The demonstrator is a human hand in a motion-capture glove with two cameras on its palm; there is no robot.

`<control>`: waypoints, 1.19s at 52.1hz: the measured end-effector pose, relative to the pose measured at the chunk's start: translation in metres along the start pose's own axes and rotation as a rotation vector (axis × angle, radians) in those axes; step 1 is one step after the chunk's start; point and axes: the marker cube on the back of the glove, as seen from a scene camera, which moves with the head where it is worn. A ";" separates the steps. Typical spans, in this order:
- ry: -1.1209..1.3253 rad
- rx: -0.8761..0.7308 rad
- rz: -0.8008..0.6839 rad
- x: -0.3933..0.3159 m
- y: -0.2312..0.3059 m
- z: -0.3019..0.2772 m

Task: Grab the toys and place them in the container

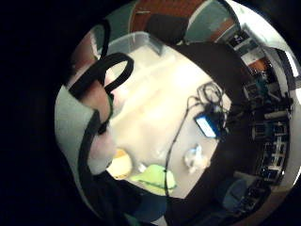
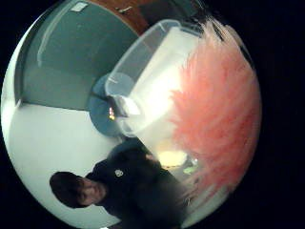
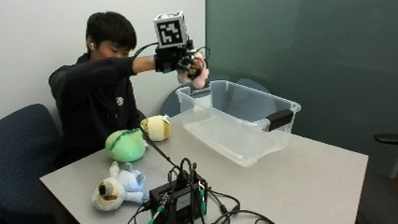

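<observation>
My gloved right hand point(image 3: 181, 61) is raised above the near left corner of the clear plastic container point(image 3: 249, 122) and grips a pink fluffy toy point(image 3: 199, 78). That pink toy point(image 2: 220, 114) fills much of the thumb side palm view, with the container point(image 2: 143, 76) beyond it. Three more toys lie on the table in front of the person: a yellow and white plush point(image 3: 156, 127), a green round plush point(image 3: 124, 145) and a pale blue and white plush point(image 3: 120, 187). From the little finger side I see the green plush point(image 1: 157, 179) and the yellow one point(image 1: 120, 164) below.
A black device point(image 3: 180, 198) with tangled cables sits at the table's near edge, and a cable runs from it up to my hand. A blue chair point(image 3: 24, 154) stands at the left. The container has black handles point(image 3: 279, 119).
</observation>
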 end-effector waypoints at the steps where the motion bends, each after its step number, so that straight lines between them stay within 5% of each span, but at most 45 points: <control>1: -0.012 0.008 -0.011 -0.009 -0.003 -0.004; 12: -0.010 0.025 -0.019 -0.074 -0.041 -0.001; 22: 0.094 -0.137 0.048 -0.094 -0.059 0.040; 31: 0.016 -0.167 -0.036 -0.097 -0.051 0.043; 62: 0.075 -0.227 0.035 0.007 0.111 -0.002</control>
